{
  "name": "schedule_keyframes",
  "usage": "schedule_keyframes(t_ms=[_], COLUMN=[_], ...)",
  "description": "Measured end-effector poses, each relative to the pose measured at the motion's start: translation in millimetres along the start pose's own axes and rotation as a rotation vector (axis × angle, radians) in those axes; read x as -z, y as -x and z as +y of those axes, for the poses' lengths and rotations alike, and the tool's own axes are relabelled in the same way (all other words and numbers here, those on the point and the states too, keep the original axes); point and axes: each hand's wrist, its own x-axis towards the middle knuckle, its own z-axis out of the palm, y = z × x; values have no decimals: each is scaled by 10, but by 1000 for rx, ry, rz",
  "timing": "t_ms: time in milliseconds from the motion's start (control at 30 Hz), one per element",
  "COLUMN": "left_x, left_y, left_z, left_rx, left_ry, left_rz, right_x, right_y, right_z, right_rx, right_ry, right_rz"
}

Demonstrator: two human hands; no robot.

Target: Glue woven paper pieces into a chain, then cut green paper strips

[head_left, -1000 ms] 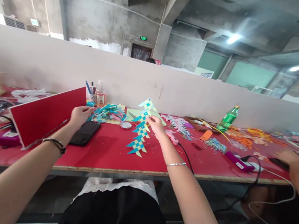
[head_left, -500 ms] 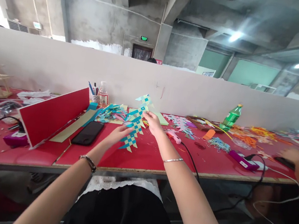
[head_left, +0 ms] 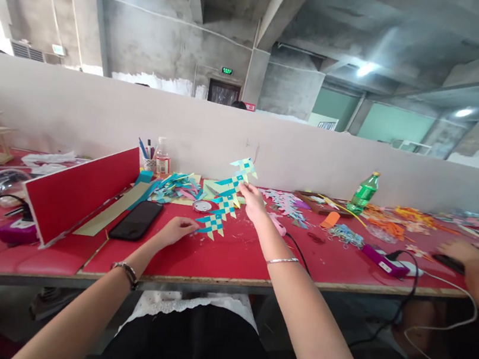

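A woven paper piece [head_left: 226, 200] in teal and pale yellow, checkered with pointed tips along its sides, slants above the red table. Its upper part is pinched by my right hand [head_left: 254, 201], thumb and fingers closed at its right edge. At its lower left end, my left hand [head_left: 178, 230] has its fingertips closed on a teal tip. Behind the piece lies a pile of teal and yellow paper strips [head_left: 178, 187]. A small round lid-like disc [head_left: 202, 206] sits between that pile and the paper piece.
Left of me are a black phone [head_left: 137, 220], long paper strips [head_left: 104, 207] and an upright red board [head_left: 84, 195]. A pink glue gun [head_left: 277, 225] with a cable, a pale woven piece [head_left: 287, 204], a green bottle [head_left: 364, 192] and a purple power strip [head_left: 384, 261] stand right. A co-worker's hand [head_left: 458, 253] is far right.
My left hand has moved down and left, from the middle of the woven paper piece to its lower tip. My right hand has shifted slightly right with the piece, showing more of its length.
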Motion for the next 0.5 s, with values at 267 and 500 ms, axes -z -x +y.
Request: schedule_keyframes(t_ms=[267, 500], left_x=[349, 445], left_y=[-31, -17], left_z=[-134, -157], left_rx=[35, 21], left_ry=[-106, -169], left_rz=[196, 321], right_x=[42, -56], right_y=[-27, 18], right_z=[-124, -197], right_rx=[15, 13], right_ry=[-21, -36], right_rz=[-22, -104])
